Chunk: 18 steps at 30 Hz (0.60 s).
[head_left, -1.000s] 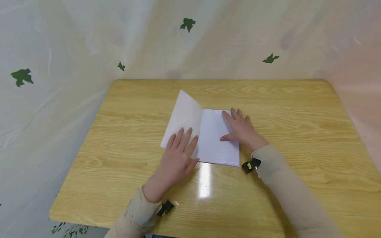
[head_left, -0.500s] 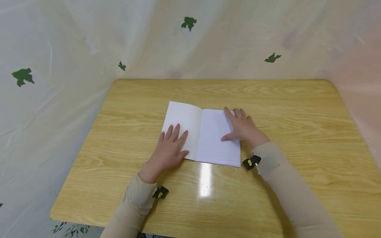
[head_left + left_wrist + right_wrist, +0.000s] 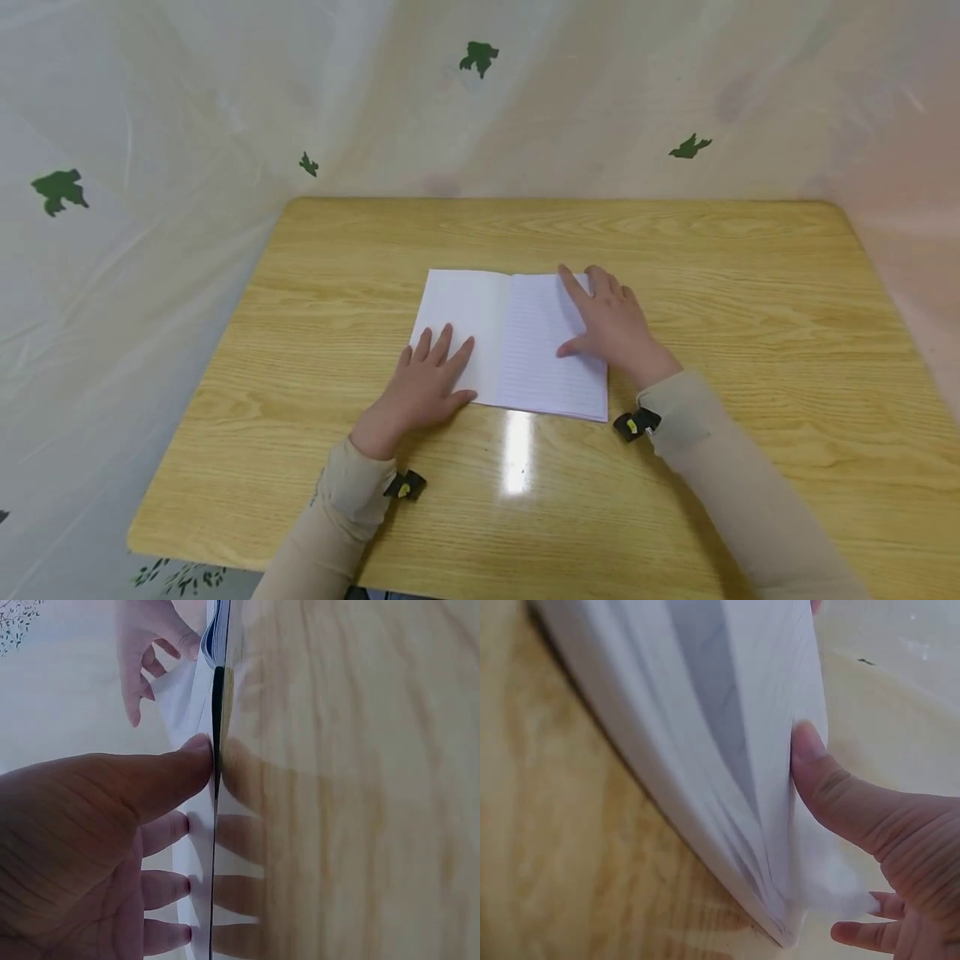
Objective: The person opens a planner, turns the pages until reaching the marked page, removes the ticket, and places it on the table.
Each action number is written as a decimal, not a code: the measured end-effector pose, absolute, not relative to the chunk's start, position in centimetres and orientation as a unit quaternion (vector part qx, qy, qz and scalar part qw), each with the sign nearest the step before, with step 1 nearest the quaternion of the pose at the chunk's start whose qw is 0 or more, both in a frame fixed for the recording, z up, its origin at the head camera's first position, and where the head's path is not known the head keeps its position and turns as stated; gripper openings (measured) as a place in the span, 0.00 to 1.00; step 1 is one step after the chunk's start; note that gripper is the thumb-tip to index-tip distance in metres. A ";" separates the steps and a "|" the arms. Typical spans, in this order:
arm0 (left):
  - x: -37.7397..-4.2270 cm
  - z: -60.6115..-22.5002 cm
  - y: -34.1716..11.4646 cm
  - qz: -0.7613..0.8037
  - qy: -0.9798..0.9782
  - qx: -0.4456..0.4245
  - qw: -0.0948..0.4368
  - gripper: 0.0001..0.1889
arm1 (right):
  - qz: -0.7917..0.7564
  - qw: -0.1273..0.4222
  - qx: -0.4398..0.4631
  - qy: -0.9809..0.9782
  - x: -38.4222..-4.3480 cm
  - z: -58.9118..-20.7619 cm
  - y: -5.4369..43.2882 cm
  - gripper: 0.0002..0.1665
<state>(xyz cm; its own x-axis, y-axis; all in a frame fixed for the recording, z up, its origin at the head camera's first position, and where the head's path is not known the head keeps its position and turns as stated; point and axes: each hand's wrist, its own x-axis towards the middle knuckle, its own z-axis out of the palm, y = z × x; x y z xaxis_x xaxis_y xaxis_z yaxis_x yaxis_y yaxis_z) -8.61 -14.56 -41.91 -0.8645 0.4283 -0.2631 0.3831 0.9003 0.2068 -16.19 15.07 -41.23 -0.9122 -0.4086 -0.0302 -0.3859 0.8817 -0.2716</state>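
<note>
While the notebook lies open near the middle of the wood-grain table, my left hand rests on its blank left page, fingers spread wide, the thumb at the near edge. My right hand is spread too, over the outer part of the lined right page; its thumb touches the paper, and the other fingers reach toward the far corner. Along that side, the right wrist view shows the sheets loosely fanned. I wear beige sleeves with a small black device at each wrist. Beyond the table hangs pale sheeting with green shapes.
</note>
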 end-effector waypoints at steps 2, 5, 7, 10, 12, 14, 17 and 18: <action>-8.6 -42.0 -14.5 0.068 0.963 0.208 0.154 0.38 | -0.142 0.032 -0.200 0.969 -16.0 -41.3 14.9 0.74; -8.5 -42.1 -14.3 0.060 0.965 0.204 0.153 0.38 | -0.173 0.017 -0.181 0.968 -15.8 -41.3 14.7 0.71; -8.5 -42.1 -14.1 0.057 0.966 0.201 0.153 0.38 | -0.198 0.011 -0.162 0.967 -15.7 -41.3 14.5 0.70; -8.4 -42.1 -13.8 0.053 0.967 0.196 0.156 0.38 | -0.240 0.015 -0.126 0.962 -15.7 -41.4 14.3 0.70; -8.3 -42.1 -13.7 0.051 0.967 0.194 0.157 0.38 | -0.268 0.022 -0.102 0.958 -15.6 -41.5 14.2 0.70; -8.3 -42.0 -13.5 0.050 0.968 0.193 0.155 0.38 | -0.300 0.029 -0.081 0.950 -15.6 -41.5 14.1 0.71; -8.2 -42.0 -13.5 0.046 0.968 0.193 0.152 0.38 | -0.347 0.036 -0.054 0.936 -15.6 -41.5 13.9 0.71; -8.2 -42.0 -13.5 0.045 0.968 0.192 0.153 0.38 | -0.359 0.036 -0.047 0.932 -15.5 -41.4 13.9 0.71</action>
<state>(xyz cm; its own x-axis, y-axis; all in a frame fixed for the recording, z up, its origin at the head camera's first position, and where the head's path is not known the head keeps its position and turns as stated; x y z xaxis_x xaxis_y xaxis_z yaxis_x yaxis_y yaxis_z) -8.21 -13.46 -42.05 -0.8795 0.3859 -0.2785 0.3584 0.9221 0.1459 -15.51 13.87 -41.44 -0.9930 -0.1132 -0.0326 -0.0621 0.7382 -0.6717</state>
